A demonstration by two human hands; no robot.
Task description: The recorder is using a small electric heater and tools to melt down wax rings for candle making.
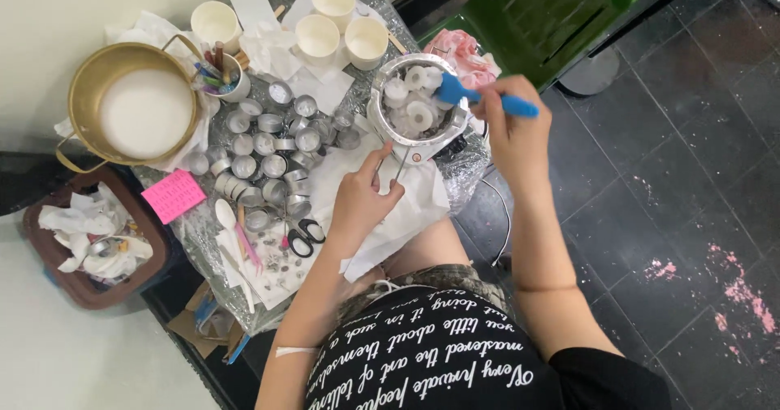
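A small metal melting pot point(379, 125) stands on the table, filled with white wax discs point(419, 115). My right hand point(510, 125) grips a blue spatula point(479, 97) whose blade reaches into the pot among the discs. My left hand point(363, 200) rests on white paper just below the pot and pinches thin metal tweezers point(400, 164) that point up toward the pot's rim.
Several empty metal tealight cups point(268, 143) crowd the table's middle. A gold pot of white wax point(143, 111) sits at the left, paper cups point(318, 36) at the back, scissors point(304, 236) and a pink note point(173, 195) near the front. A brown bin point(57, 272) and a green chair point(536, 12) flank the table.
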